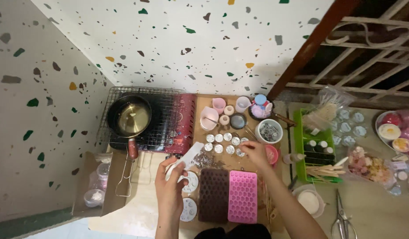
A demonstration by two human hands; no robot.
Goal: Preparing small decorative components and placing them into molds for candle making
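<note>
My left hand [170, 183] holds a small white packet [189, 157] tilted up to the right, above a round white mould [191, 180]. My right hand [254, 152] reaches over several small round metal cups [220, 142] set in rows on the brown board [200, 106], fingertips touching one at the right end. A brown silicone mould [213, 194] and a pink silicone mould [242, 196] lie side by side just below my hands. Whether the right fingers pinch anything is hard to see.
A small pan [129, 117] sits on a wire rack [164, 128] at left. Pastel cups [219, 105] and a white bowl [270, 130] stand behind the metal cups. A green tray [299, 146] with bottles and sticks, scissors [341, 219] and bowls [389, 131] lie right.
</note>
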